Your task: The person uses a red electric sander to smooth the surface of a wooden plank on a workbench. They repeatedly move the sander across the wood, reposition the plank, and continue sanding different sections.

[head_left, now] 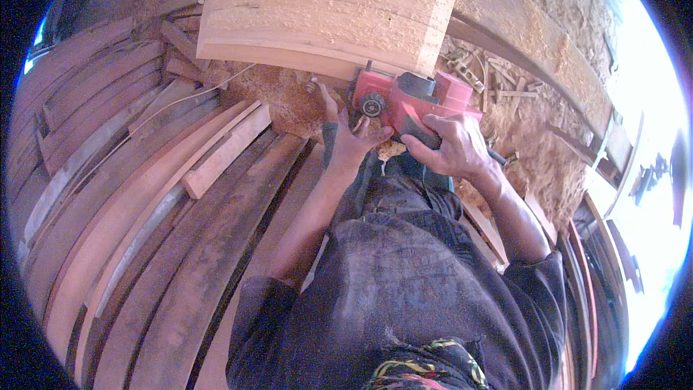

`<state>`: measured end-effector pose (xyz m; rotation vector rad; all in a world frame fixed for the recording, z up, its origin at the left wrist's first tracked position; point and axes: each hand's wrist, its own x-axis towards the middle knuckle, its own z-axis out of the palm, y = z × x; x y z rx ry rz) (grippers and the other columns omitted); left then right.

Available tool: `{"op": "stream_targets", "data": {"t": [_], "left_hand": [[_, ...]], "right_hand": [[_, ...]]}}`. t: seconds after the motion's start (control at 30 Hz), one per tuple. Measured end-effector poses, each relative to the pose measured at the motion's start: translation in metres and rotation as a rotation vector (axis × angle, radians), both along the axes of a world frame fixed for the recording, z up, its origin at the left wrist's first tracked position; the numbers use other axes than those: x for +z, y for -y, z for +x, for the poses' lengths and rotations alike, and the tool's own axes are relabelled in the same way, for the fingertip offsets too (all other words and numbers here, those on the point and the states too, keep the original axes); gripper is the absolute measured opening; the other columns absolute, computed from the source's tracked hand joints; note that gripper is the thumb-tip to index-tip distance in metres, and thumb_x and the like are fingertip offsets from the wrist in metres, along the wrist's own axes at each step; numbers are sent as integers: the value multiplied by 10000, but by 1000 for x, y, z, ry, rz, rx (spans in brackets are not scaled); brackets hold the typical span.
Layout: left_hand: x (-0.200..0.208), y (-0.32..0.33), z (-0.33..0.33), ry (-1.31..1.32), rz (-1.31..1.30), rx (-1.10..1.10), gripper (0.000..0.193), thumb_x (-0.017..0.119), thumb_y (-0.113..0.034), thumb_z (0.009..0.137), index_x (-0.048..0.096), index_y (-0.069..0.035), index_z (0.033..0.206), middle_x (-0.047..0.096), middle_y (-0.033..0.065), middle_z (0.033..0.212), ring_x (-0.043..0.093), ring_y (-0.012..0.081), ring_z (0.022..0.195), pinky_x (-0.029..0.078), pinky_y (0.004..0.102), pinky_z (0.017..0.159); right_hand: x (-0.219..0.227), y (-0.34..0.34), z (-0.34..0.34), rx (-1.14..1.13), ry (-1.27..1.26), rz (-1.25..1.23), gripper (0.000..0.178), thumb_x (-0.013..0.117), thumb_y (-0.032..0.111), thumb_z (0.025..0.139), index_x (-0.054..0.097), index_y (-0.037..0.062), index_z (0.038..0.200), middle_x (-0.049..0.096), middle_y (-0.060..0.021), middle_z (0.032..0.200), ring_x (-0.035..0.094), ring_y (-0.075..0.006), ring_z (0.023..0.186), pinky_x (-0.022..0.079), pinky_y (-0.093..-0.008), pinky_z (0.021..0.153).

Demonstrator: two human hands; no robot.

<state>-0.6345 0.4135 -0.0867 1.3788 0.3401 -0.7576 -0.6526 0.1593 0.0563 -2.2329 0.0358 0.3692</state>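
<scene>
A red and black electric planer [404,105] is held at the near edge of a wide, pale wooden board [310,29]. My right hand [458,146] is closed around its rear handle. A round dark knob shows on the side of the planer toward my left. Just left of the tool is my left hand [351,143], its fingers spread and its thumb reaching toward the planer's body. Whether that thumb touches the planer I cannot tell. Shavings are scattered over the board's top, and the planer's sole is hidden.
Long planks [195,282] lie side by side on the left, with a short pale block [227,152] on them. A thin cord [184,101] runs across there. Sawdust [281,97] covers the ground beneath the board. A thick beam [534,36] and wood scraps [516,92] lie to the right.
</scene>
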Motion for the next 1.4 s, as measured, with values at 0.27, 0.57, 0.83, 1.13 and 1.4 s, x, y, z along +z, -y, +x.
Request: {"op": "stream_targets", "data": {"t": [0.27, 0.57, 0.83, 1.13, 1.4], "left_hand": [[16, -3, 7, 66, 136, 12, 693, 974, -173, 782, 559, -83, 1329, 649, 4, 1062, 653, 155, 1000, 576, 354, 927], [32, -13, 21, 78, 248, -41, 713, 933, -280, 848, 554, -50, 1407, 692, 69, 1222, 683, 195, 1130, 579, 370, 1010], [18, -28, 28, 175, 194, -41, 619, 851, -234, 936, 548, -43, 1441, 704, 92, 1280, 693, 214, 1164, 573, 384, 1016], [27, -48, 46, 221, 314, -110, 707, 891, -240, 895, 528, -53, 1471, 679, 99, 1338, 663, 246, 1227, 552, 404, 1051], [46, -65, 75, -50, 99, -13, 1283, 1048, -238, 678, 239, 49, 1632, 418, 180, 1603, 430, 324, 1518, 378, 439, 1272]], "right_hand": [[-2, -11, 7, 1, 35, -1, 400, 812, 390, 901, 751, -5, 891, 695, -228, 726, 730, -407, 666, 549, -460, 610], [-4, -24, 13, -7, 48, 0, 405, 811, 396, 900, 740, -2, 869, 690, -223, 720, 724, -409, 662, 547, -465, 608], [-4, -37, 25, 3, 29, -4, 395, 816, 393, 893, 734, 9, 851, 687, -221, 717, 721, -405, 660, 544, -465, 606], [-6, -56, 40, -2, 68, -20, 390, 815, 397, 895, 758, 11, 882, 703, -219, 712, 735, -382, 645, 558, -453, 602], [-7, -76, 60, 23, 2, -3, 424, 809, 426, 903, 769, 4, 923, 709, -214, 714, 741, -373, 651, 564, -450, 610]]}}
